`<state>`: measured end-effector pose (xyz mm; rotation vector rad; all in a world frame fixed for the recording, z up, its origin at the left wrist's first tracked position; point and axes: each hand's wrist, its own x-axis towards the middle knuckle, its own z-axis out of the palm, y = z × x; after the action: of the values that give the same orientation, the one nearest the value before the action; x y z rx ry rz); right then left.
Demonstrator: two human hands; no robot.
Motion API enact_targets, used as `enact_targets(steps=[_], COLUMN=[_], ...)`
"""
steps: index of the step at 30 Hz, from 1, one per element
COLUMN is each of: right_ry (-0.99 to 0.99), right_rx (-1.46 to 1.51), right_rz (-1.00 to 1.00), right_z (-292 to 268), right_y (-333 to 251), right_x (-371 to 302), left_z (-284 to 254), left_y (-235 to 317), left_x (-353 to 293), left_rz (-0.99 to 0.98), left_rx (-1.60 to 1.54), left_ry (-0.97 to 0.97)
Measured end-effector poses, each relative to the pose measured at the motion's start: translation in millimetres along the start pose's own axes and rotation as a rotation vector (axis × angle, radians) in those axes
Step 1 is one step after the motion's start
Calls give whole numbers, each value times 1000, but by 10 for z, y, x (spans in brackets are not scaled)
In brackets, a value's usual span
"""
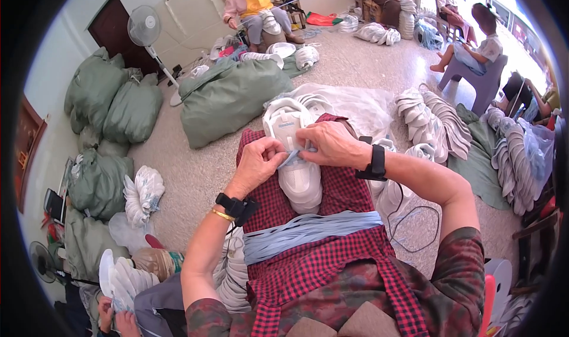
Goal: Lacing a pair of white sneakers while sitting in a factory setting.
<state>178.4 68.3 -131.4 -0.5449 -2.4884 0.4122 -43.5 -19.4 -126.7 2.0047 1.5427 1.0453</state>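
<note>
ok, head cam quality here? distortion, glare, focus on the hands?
Head view: heavy fisheye, black vignette at the rim, floor lines bending. Left hand and right hand on the white shoe are sharp and evenly lit. The doorway at top right is blown out.

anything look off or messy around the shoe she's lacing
Nothing looks damaged. The white shoe lies on the lap, both hands, left hand and right hand, pinching a pale blue lace. A bundle of blue laces lies loosely across the red checked cloth.

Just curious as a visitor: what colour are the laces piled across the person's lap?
Pale blue. The bundle of laces lies on the red-checked apron, best seen in the head view.
</note>
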Motion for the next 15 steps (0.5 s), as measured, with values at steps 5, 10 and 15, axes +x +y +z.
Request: enact_targets(steps=[5,10,15], right_ry=[-14,-31,-21], right_rx=[11,57,271], right_rz=[-10,-57,-20], right_z=[3,-9,24], right_y=[29,91,159], right_x=[-4,2,-28], left_z=[-166,-621,-572], left_y=[-192,-432,-481], left_x=[10,-78,-114], left_rz=[58,-125,-134], left_rx=[81,175,106], left_ry=[2,10,23])
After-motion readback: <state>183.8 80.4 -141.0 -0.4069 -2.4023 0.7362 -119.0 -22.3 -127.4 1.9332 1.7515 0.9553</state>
